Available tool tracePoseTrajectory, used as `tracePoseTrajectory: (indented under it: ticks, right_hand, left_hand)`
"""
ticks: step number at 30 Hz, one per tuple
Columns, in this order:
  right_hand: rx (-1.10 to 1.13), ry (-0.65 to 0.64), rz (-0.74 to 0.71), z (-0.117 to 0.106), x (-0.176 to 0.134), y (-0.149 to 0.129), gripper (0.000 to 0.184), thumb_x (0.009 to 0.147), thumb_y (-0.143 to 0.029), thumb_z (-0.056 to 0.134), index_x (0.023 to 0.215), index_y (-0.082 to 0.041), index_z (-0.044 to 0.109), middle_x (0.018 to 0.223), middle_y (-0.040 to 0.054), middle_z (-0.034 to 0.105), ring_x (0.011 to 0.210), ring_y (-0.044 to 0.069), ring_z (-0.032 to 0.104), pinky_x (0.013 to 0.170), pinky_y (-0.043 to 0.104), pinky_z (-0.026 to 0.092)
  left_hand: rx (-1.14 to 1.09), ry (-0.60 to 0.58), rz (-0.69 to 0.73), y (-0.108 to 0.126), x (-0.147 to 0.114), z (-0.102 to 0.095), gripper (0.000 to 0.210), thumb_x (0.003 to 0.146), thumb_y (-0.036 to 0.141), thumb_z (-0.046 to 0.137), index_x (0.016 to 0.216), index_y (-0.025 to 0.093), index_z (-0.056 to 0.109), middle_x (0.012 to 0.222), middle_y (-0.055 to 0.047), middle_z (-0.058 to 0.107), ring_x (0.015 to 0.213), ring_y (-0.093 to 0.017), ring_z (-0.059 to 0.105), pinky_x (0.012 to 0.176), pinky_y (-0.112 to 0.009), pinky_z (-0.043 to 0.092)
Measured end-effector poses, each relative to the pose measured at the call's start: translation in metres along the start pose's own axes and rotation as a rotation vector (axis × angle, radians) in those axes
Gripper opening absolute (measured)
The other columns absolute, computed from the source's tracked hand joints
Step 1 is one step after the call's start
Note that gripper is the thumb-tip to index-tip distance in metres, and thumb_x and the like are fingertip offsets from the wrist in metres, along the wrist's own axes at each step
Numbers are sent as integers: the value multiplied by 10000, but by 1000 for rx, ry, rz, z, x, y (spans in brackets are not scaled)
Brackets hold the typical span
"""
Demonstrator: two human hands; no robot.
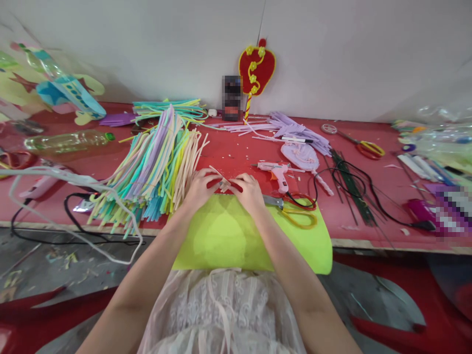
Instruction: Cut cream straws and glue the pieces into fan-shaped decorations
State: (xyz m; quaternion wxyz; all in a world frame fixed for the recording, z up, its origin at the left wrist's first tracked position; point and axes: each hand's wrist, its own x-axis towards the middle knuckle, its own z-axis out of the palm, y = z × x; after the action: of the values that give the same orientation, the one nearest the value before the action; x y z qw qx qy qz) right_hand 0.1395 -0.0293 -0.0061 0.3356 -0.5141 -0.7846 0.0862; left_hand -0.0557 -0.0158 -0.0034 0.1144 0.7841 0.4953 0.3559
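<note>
My left hand (202, 189) and my right hand (249, 192) meet over the near edge of the table. Between their fingertips is a small, bent, beige pipe cleaner (224, 185), with one thin end sticking up to the left. Both hands are closed in a pinch on it; its exact shape is partly hidden by the fingers. Beneath my wrists lies a bright yellow-green sheet (217, 241). A pink glue gun (277, 175) rests just right of my right hand, and scissors (300, 218) with red and yellow handles lie on the sheet.
A large pile of pastel pipe cleaners (147, 167) stands left of my hands. Behind are lilac pipe cleaners (295, 130), a lilac fuzzy piece (300, 156), a phone (232, 98) and a red fan-shaped ornament (257, 69). Black cable (317, 182) and green wires (350, 189) lie right.
</note>
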Motion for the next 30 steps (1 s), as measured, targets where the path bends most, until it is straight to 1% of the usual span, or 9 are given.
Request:
tracePoseTrajectory:
  ticks: [4,7,11,13,15,19,22,25,30]
  right_hand:
    - [-30,-23,-15,-1,0,-2,298,861,-414,531,1065,-249,674,972,68,612,927,206,547,864,374,419]
    - [-46,-30,-29,-1,0,0,296,875,-388,517,1094,-252,661,986,70,614,933,208,546,871,379,426]
    - [-47,-24,-53,-3,-4,1,317,913,-310,452,1175,-234,613,1018,78,621,965,206,554,897,368,435]
    - [-36,-10,-48,-5,-8,0,335,930,-273,404,1200,-214,593,1048,81,623,985,198,561,911,351,438]
    - [-34,1,-38,-8,-13,-3,350,934,-257,380,1217,-200,578,1107,83,616,1021,199,558,931,350,436]
    - [-57,-12,-49,-11,-22,-12,362,928,-265,387,1244,-205,554,1233,81,575,1136,223,510,982,398,409]
    - [-62,-38,-61,-10,-25,-16,369,930,-254,376,1257,-218,542,1260,71,567,1172,222,492,992,414,403]
    - [-72,-55,-63,-8,-25,-17,371,935,-241,360,1259,-223,540,1269,61,567,1180,216,490,990,417,401]
    - [-82,-73,-79,-6,-25,-16,372,931,-227,366,1260,-229,539,1282,45,563,1185,205,491,997,405,394]
  left_hand:
    - [36,-6,4,-2,0,1,221,823,281,590,1028,258,668,1114,-41,596,1067,-190,541,988,-391,409]
    - [58,-19,-5,-2,-1,2,239,839,288,564,1059,262,653,1155,-46,588,1115,-198,525,1012,-406,386]
    - [74,-85,-34,4,-1,1,324,871,275,509,1189,280,569,1275,-33,552,1239,-201,449,1085,-448,284]
    - [79,-125,-58,7,-2,-1,362,885,259,479,1243,292,518,1311,-23,535,1278,-195,414,1108,-470,229]
    - [81,-152,-72,10,-4,-3,375,893,266,459,1266,293,492,1330,-20,522,1298,-191,392,1117,-477,203]
    - [77,-179,-42,12,-7,-6,416,880,339,481,1291,274,469,1380,-29,470,1346,-210,313,1122,-491,179]
    - [78,-213,-20,12,-8,-7,483,851,370,523,1316,269,442,1409,-38,433,1371,-236,253,1120,-515,166]
    - [78,-228,-20,11,-9,-6,507,845,365,529,1332,273,424,1399,-41,445,1368,-244,255,1118,-525,155]
    - [85,-225,-20,9,-8,-5,462,850,362,519,1296,257,471,1356,-44,495,1345,-245,300,1120,-515,152]
